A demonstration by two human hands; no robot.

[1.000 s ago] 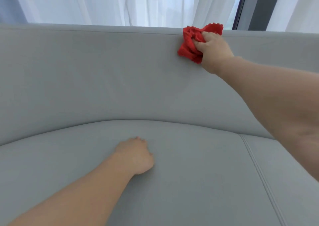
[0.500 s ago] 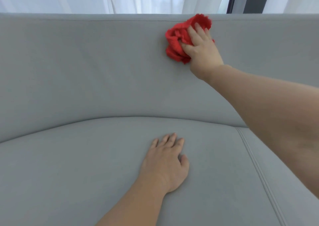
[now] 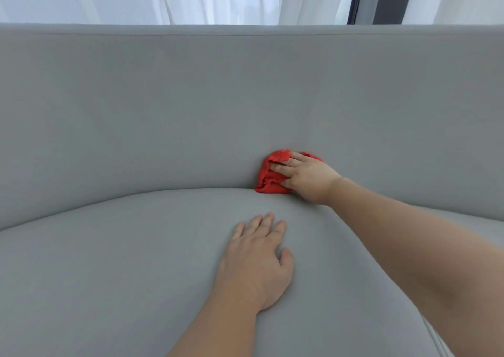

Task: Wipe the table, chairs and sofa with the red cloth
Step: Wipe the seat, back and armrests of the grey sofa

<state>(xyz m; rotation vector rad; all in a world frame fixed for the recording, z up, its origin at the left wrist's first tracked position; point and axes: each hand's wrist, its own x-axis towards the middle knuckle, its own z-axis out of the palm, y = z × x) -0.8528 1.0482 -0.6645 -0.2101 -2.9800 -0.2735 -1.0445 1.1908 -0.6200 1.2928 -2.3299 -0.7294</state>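
The grey sofa (image 3: 163, 97) fills the view; the left hand (image 3: 256, 264) lies flat and open-fingered on its seat (bracing, likely); the right hand (image 3: 311, 176) presses straight fingers (image 3: 283, 166) onto the bunched red cloth (image 3: 268, 179), which lies left of its palm at the backrest's foot

Above and left of the red cloth (image 3: 268, 178), the sofa backrest (image 3: 191, 97) stretches bare up to its top edge, free for a hand to sweep. Directly below the cloth the seat cushion (image 3: 122, 261) butts the backrest, closing that way. The left hand (image 3: 256, 261) lies flat on the seat below the cloth; the right forearm (image 3: 409, 242) blocks its right side.
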